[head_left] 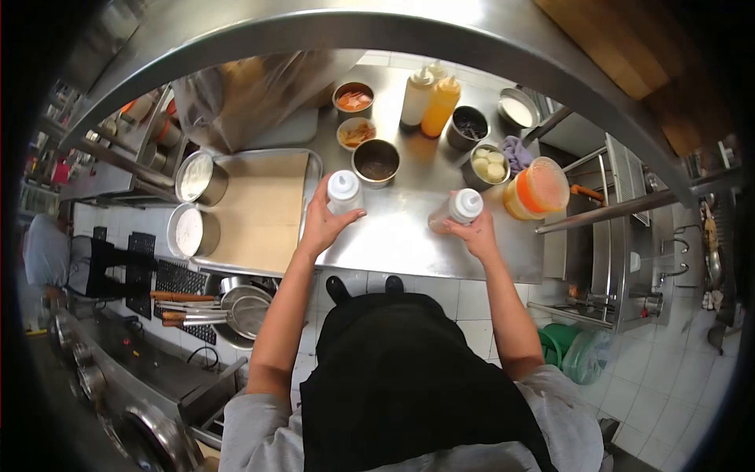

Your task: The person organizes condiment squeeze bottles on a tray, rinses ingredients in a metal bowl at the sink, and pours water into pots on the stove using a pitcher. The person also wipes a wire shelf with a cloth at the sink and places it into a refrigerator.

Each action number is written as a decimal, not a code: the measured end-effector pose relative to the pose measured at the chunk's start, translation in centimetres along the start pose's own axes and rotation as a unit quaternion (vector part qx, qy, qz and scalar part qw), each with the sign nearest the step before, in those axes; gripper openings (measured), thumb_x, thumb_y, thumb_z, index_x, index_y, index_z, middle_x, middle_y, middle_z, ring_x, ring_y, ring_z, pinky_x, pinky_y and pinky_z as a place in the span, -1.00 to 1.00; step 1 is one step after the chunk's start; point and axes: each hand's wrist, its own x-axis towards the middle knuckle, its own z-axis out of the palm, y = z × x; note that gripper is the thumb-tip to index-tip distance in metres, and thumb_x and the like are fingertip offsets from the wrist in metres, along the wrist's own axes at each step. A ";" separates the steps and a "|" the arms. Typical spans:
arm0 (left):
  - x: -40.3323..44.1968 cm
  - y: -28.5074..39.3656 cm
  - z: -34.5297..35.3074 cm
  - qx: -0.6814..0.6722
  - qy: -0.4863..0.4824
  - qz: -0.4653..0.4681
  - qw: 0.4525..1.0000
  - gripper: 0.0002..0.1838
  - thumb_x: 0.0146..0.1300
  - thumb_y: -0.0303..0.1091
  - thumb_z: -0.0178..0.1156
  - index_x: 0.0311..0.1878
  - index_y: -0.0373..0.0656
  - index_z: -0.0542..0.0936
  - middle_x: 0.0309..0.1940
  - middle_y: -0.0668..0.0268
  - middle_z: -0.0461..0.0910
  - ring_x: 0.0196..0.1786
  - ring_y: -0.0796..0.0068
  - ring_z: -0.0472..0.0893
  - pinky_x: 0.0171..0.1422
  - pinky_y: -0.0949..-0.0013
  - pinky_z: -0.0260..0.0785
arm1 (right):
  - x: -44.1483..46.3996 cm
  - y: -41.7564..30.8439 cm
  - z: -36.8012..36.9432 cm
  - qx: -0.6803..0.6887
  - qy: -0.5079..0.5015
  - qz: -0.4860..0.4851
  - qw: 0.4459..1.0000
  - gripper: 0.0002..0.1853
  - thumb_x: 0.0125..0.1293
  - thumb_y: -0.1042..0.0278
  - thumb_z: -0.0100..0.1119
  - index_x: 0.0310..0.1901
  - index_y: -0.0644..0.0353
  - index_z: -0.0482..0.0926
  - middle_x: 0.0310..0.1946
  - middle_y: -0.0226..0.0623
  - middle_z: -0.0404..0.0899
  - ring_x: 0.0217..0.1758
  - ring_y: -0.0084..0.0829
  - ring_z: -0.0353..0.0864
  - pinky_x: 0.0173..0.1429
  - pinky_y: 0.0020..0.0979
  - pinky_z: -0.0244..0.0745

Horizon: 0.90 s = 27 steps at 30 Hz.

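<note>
My left hand [325,223] is wrapped round a white-capped squeeze bottle [344,190], just below a metal pot with dark contents [376,163]. Farther right, my right hand [474,230] grips a second white-capped squeeze bottle [464,206], which leans to the left. Both bottles are over the steel table [393,244]. Above and right of my right hand are a pot of pale round pieces [489,165] and a tub with orange contents [538,189].
A paper-lined tray [259,204] holds two containers of white powder [200,178] [189,230] at its left. Yellow and pale squeeze bottles [440,107] stand at the back. A steel shelf edge [377,33] arches overhead. Strainers [250,311] sit below the tray.
</note>
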 end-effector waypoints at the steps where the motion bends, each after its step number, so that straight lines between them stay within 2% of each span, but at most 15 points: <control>1: 0.1 -0.1 0.0 -0.009 -0.011 -0.027 1.000 -0.22 -0.17 -0.31 0.49 0.15 -0.29 0.32 -0.01 0.08 0.51 0.11 0.29 0.50 0.21 0.23 0.31 | 0.4 0.2 0.0 -0.022 0.009 0.009 1.000 -0.37 -0.14 0.50 0.44 0.03 0.24 0.38 0.02 -0.30 0.51 0.04 -0.49 0.47 0.20 -0.44 0.31; 3: 0.4 0.1 -0.1 -0.016 -0.022 -0.046 0.999 -0.29 -0.16 -0.32 0.48 0.09 -0.29 0.36 -0.07 0.09 0.54 0.05 0.29 0.53 0.17 0.27 0.33 | 0.7 -0.2 -0.6 -0.010 0.019 0.001 1.000 -0.27 -0.16 0.41 0.48 0.12 0.24 0.34 0.04 -0.25 0.51 0.08 -0.44 0.47 0.21 -0.42 0.30; 5: 0.3 0.2 -0.2 0.028 -0.005 -0.026 0.999 -0.41 -0.14 -0.33 0.44 -0.02 -0.27 0.41 -0.18 0.12 0.59 -0.05 0.28 0.58 0.08 0.31 0.35 | -0.1 -2.2 -2.6 -0.171 -0.044 -0.007 0.984 -0.15 -0.16 0.31 0.49 0.22 0.24 0.28 0.05 -0.20 0.49 0.11 -0.37 0.47 0.22 -0.39 0.30; 6: 0.2 0.2 -0.3 0.033 -0.006 -0.024 0.999 -0.43 -0.14 -0.34 0.42 -0.03 -0.26 0.41 -0.20 0.11 0.59 -0.06 0.27 0.58 0.07 0.29 0.36 | -0.1 -2.6 -4.4 -0.173 -0.039 -0.011 0.984 -0.15 -0.16 0.31 0.49 0.22 0.24 0.28 0.05 -0.20 0.49 0.11 -0.37 0.47 0.22 -0.39 0.30; 8: 0.2 0.0 -0.4 0.024 -0.005 -0.024 0.999 -0.43 -0.15 -0.34 0.41 -0.03 -0.26 0.41 -0.20 0.11 0.59 -0.07 0.27 0.58 0.07 0.29 0.36 | 0.1 -3.5 -8.1 -0.138 -0.120 0.116 0.976 -0.07 -0.15 0.25 0.48 0.30 0.22 0.20 0.07 -0.16 0.48 0.15 -0.31 0.46 0.24 -0.34 0.31; 10: -0.4 0.6 -0.4 0.041 0.002 -0.032 0.999 -0.43 -0.17 -0.36 0.38 -0.03 -0.25 0.40 -0.20 0.11 0.58 -0.07 0.28 0.58 0.07 0.30 0.36 | 3.7 -5.5 -9.6 -0.173 -0.040 0.047 0.983 -0.11 -0.11 0.23 0.47 0.28 0.21 0.23 0.06 -0.15 0.48 0.16 -0.30 0.45 0.25 -0.33 0.32; 12: -1.0 0.9 -0.4 0.029 0.003 -0.043 0.999 -0.42 -0.17 -0.36 0.38 -0.02 -0.25 0.40 -0.19 0.11 0.58 -0.07 0.29 0.58 0.07 0.31 0.36 | 9.6 -6.9 -8.7 -0.102 0.003 -0.004 0.995 -0.14 -0.08 0.18 0.46 0.26 0.25 0.25 0.05 -0.08 0.49 0.13 -0.27 0.48 0.21 -0.33 0.37; 14: -1.1 1.0 -0.3 0.021 0.009 -0.047 0.999 -0.42 -0.17 -0.36 0.38 -0.01 -0.25 0.40 -0.18 0.11 0.57 -0.06 0.31 0.57 0.08 0.31 0.36 | 16.3 -4.9 -7.1 -0.181 0.053 -0.104 0.976 -0.14 -0.10 0.12 0.48 0.22 0.29 0.28 0.06 -0.01 0.48 0.09 -0.23 0.51 0.17 -0.33 0.41; 16: -2.3 0.8 -0.3 -0.010 0.022 -0.059 0.998 -0.41 -0.16 -0.39 0.37 0.01 -0.27 0.40 -0.16 0.15 0.56 -0.05 0.37 0.56 0.09 0.35 0.35 | 20.6 -5.8 -4.5 -0.214 0.043 -0.058 0.974 -0.03 -0.15 0.10 0.53 0.27 0.33 0.20 0.16 0.08 0.37 0.22 -0.18 0.40 0.23 -0.29 0.35; 17: -3.0 1.1 -0.5 -0.008 0.034 -0.063 0.997 -0.41 -0.16 -0.39 0.37 0.01 -0.27 0.40 -0.16 0.15 0.56 -0.05 0.37 0.56 0.09 0.35 0.35 | 24.4 -2.9 -4.0 -0.274 0.068 -0.012 0.959 -0.01 -0.20 0.04 0.54 0.24 0.34 0.23 0.14 0.07 0.40 0.23 -0.17 0.40 0.25 -0.29 0.32; 19: -4.7 2.1 -1.0 -0.088 0.066 -0.076 0.991 -0.42 -0.15 -0.44 0.35 0.02 -0.29 0.40 -0.15 0.20 0.55 -0.05 0.42 0.55 0.11 0.38 0.34 | 24.3 -6.3 -2.3 -0.317 0.013 -0.024 0.948 -0.02 -0.22 0.00 0.54 0.22 0.33 0.26 0.12 0.06 0.42 0.23 -0.15 0.39 0.26 -0.30 0.31; 21: -6.2 3.6 -2.3 -0.114 0.103 -0.098 0.983 -0.43 -0.14 -0.48 0.34 0.03 -0.29 0.40 -0.13 0.24 0.54 -0.03 0.46 0.53 0.13 0.39 0.33 | 27.2 -3.1 -1.8 -0.365 0.034 -0.010 0.930 -0.03 -0.24 -0.01 0.55 0.18 0.35 0.30 -0.01 0.01 0.49 0.11 -0.13 0.46 0.20 -0.26 0.34; 23: -8.2 5.6 -4.4 -0.143 0.135 -0.096 0.976 -0.43 -0.14 -0.51 0.33 0.03 -0.29 0.41 -0.09 0.24 0.54 -0.01 0.47 0.52 0.14 0.38 0.32 | 26.2 -4.8 -1.6 -0.304 -0.012 -0.042 0.952 -0.29 -0.14 0.12 0.52 -0.01 0.33 0.40 -0.19 -0.09 0.51 -0.11 -0.20 0.52 -0.02 -0.25 0.44; 25: -10.1 6.1 -7.1 -0.110 0.179 -0.103 0.972 -0.45 -0.15 -0.52 0.31 0.01 -0.29 0.43 -0.05 0.23 0.54 -0.02 0.47 0.52 0.14 0.39 0.32 | 26.4 -1.9 -1.8 -0.128 -0.003 -0.056 0.990 -0.48 -0.11 0.24 0.47 -0.14 0.28 0.46 -0.30 -0.12 0.59 -0.29 -0.28 0.60 -0.22 -0.36 0.49; 27: -11.2 7.0 -10.2 -0.062 0.213 -0.111 0.969 -0.48 -0.15 -0.51 0.30 -0.01 -0.30 0.46 -0.10 0.22 0.57 -0.06 0.46 0.54 0.11 0.38 0.35 | 26.1 -1.5 -2.7 -0.198 0.001 -0.096 0.976 -0.45 -0.10 0.19 0.48 -0.11 0.27 0.46 -0.27 -0.13 0.60 -0.26 -0.27 0.61 -0.16 -0.35 0.49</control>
